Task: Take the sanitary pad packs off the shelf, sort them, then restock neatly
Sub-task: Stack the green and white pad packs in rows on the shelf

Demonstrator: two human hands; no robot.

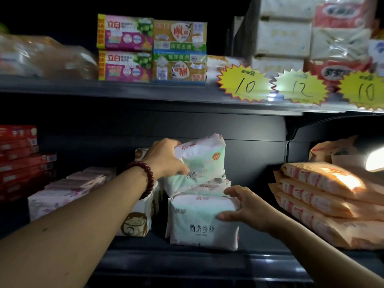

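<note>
Left hand (164, 157): gripping tilted top pad pack (200, 161), fingers curled round it. Right hand (247, 206): clasping front pad pack (202, 221) standing on dark shelf (187, 260).

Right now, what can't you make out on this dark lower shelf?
Head view:
- Cat-print white pack: partly hidden by the left forearm.
- Tilted white-and-green pad pack: lower print blurred, left hand covers its edge.
- Stacked orange plastic packs: cut off at the right edge, washed out by glare.
- Red boxes: dim, cut off left.
</note>
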